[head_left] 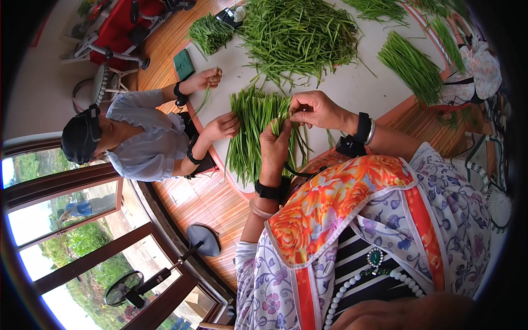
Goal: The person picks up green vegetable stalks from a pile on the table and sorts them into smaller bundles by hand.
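My left hand [275,144] is closed around a small bunch of green stalks [280,122], held upright at its pale tips. My right hand [315,109] is beside it, thumb and fingertips pinched together at the tips of that bunch; whether a stalk is between them I cannot tell. Below and left of my hands, a broad layer of long green stalks [251,140] lies on the pale table [225,93], near its edge. A large loose heap of green stalks [301,37] lies beyond my hands.
A co-worker at the left touches the same layer with one hand [222,126] and holds thin stalks in the other. Neat bundles lie at the right [410,66] and upper left [210,34]. A green box [183,64] lies at the table's edge. Another person works at far right.
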A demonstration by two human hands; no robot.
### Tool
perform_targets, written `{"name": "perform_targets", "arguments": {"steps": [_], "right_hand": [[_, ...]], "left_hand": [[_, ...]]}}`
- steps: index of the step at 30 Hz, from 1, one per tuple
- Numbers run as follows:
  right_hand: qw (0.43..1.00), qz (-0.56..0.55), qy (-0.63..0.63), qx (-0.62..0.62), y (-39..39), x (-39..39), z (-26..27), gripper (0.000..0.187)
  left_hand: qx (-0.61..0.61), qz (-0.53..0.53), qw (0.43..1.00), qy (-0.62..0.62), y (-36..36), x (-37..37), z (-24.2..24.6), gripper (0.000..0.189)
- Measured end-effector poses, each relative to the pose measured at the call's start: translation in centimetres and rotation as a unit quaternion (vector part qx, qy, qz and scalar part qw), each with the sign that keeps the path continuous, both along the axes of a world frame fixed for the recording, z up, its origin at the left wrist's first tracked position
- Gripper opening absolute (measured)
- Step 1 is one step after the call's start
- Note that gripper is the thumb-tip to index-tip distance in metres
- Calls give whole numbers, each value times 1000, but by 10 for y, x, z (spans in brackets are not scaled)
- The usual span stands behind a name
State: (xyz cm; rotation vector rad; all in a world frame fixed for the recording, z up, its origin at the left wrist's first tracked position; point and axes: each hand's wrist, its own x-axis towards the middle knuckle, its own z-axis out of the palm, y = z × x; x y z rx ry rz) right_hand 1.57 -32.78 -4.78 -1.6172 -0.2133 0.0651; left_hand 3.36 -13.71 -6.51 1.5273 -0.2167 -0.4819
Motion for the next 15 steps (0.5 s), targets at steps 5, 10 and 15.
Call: {"name": "perform_targets", "arguments": {"steps": [5, 10, 15], "right_hand": [[997, -26, -73, -23, 2, 1, -3, 10], [997, -22, -66, -21, -3, 3, -3, 11], [998, 2, 56, -10, -9, 12, 3, 7]], "left_hand": [[-10, -15, 999, 34, -4, -2, 7, 12], [16, -52, 996, 72, -5, 0, 18, 14], [-31, -53, 998, 30, 7, -1, 16, 18]]}}
